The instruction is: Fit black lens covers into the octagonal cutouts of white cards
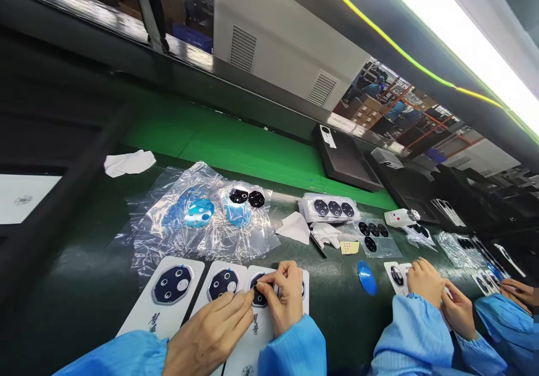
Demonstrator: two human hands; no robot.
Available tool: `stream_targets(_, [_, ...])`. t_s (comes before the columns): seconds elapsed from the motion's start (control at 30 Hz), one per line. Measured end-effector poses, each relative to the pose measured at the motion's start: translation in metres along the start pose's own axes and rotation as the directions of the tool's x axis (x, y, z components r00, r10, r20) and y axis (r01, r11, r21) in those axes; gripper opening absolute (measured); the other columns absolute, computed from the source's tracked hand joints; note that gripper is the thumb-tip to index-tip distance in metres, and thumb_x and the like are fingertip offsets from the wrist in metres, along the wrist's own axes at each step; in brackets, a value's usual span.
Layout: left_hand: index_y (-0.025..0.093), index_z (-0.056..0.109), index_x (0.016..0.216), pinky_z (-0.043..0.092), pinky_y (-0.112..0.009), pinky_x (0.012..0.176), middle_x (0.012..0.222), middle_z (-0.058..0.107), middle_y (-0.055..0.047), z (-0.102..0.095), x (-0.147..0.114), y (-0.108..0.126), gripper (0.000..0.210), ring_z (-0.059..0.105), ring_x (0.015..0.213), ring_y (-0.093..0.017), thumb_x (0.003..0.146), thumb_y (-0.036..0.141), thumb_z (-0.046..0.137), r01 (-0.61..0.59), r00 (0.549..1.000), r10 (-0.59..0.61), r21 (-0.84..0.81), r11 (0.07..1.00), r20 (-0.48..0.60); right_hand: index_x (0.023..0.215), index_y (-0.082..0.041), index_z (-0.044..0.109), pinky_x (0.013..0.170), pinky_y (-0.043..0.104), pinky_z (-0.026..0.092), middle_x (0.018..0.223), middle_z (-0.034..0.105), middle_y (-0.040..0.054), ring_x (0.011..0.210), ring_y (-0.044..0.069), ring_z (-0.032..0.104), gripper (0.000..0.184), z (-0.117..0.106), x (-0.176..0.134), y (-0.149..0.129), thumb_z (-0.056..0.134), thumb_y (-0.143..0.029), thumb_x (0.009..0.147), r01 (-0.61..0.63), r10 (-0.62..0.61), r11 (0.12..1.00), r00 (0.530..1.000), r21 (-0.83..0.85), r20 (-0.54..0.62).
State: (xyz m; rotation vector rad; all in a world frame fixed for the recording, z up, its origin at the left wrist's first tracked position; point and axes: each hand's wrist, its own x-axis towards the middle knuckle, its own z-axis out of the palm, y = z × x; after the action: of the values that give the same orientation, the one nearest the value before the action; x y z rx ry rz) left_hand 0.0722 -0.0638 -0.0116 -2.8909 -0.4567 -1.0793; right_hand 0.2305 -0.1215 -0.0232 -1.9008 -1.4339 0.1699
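Head view: both hands meet over the dark octagon (262, 302) on a white panel (251, 346), which lies on the tabletop (103, 283). The right hand (286, 294) has thumb and forefinger drawn together at the octagon, and the left hand (213, 330) brings its fingertips close to them. Whether either grip is clenched on something small I cannot tell; the fingers hide it. Left of the panel lie two similar panels (162, 310); right of it, another panel (306, 304), partly behind the right hand. Beyond it spreads a clear sheet (202, 243). Well right of it are a blue disc (366, 278) and a co-worker's hands (426, 283).
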Motion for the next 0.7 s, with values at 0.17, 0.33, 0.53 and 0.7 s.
stream_targets(0.17, [0.015, 0.061, 0.083, 0.036, -0.03, 0.085, 0.091, 0.071, -0.004, 0.0, -0.002, 0.0, 0.048, 0.06, 0.085, -0.014, 0.084, -0.011, 0.021, -0.008, 1.0, 0.008, 0.004, 1.0, 0.025, 0.074, -0.023, 0.065, 0.07, 0.032, 0.037, 0.081, 0.042, 0.0011, 0.079, 0.018, 0.043, 0.019, 0.0, -0.005, -0.011, 0.058, -0.006, 0.08, 0.031, -0.039, 0.997, 0.993, -0.071, -0.114])
stream_targets(0.33, [0.017, 0.06, 0.081, 0.035, -0.03, 0.085, 0.087, 0.068, -0.004, 0.001, -0.004, 0.0, 0.044, 0.059, 0.084, -0.015, 0.081, -0.01, 0.025, -0.026, 0.999, 0.024, 0.029, 0.999, 0.043, 0.075, -0.02, 0.064, 0.069, 0.031, 0.035, 0.084, 0.042, 0.0023, 0.08, 0.018, 0.041, 0.022, 0.012, -0.008, -0.008, 0.053, -0.002, 0.08, 0.122, -0.143, 0.971, 0.986, -0.204, -0.091])
stream_targets(0.53, [0.017, 0.061, 0.08, 0.035, -0.03, 0.085, 0.088, 0.069, -0.004, 0.001, -0.003, 0.001, 0.046, 0.059, 0.084, -0.015, 0.081, -0.01, 0.024, -0.006, 1.0, 0.006, 0.008, 1.0, 0.011, 0.075, -0.021, 0.063, 0.069, 0.03, 0.035, 0.084, 0.041, 0.0014, 0.079, 0.017, 0.041, 0.021, 0.007, -0.005, -0.009, 0.055, -0.002, 0.079, 0.143, -0.167, 0.967, 0.98, -0.209, -0.104])
stream_targets(0.7, [0.017, 0.06, 0.08, 0.036, -0.03, 0.083, 0.084, 0.068, -0.004, 0.002, -0.003, 0.0, 0.044, 0.059, 0.08, -0.016, 0.08, -0.01, 0.025, -0.023, 0.999, 0.022, 0.039, 0.999, 0.047, 0.073, -0.02, 0.062, 0.065, 0.029, 0.032, 0.082, 0.041, 0.0017, 0.077, 0.017, 0.041, 0.02, 0.007, -0.004, -0.01, 0.053, -0.004, 0.081, 0.178, -0.2, 0.945, 0.978, -0.274, -0.055])
